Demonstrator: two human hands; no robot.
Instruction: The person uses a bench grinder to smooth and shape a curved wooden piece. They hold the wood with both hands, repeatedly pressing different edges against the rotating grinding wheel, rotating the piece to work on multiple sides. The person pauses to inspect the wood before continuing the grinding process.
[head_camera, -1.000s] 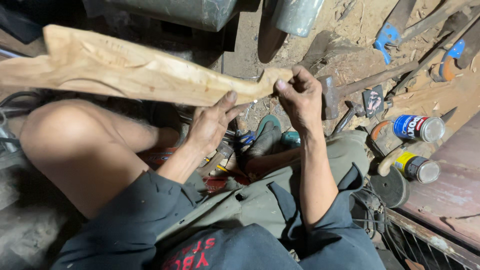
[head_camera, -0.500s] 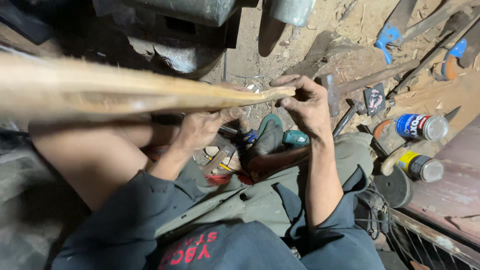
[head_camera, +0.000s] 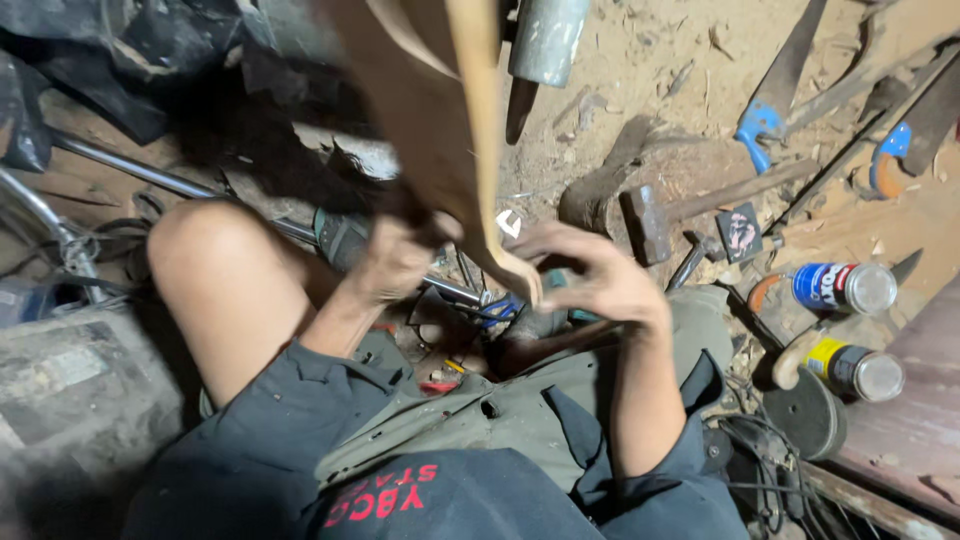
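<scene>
Carved wooden piece (head_camera: 440, 130) swung from horizontal to near upright, upper centre frame. Left hand (head_camera: 395, 262) clamped on blurred lower end; right hand (head_camera: 590, 275) fingers curled, cradling tip. Step: turning workpiece for inspection; next calls for steadying. Hammer (head_camera: 655, 215), two cans (head_camera: 845, 290) right.

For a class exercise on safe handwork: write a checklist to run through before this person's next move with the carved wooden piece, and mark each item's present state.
1. Left hand has a grip on the long carved pale wooden piece: ok.
2. Right hand at the piece's narrow lower end: ok, though how firm the grip is, cannot tell.
3. Piece sharply seen: not ok, it is blurred.
4. Wooden-handled hammer lies apart from both hands: ok.
5. Two small cans lie on their sides apart from the hands: ok.
6. Ground free of loose tools: not ok.
</scene>
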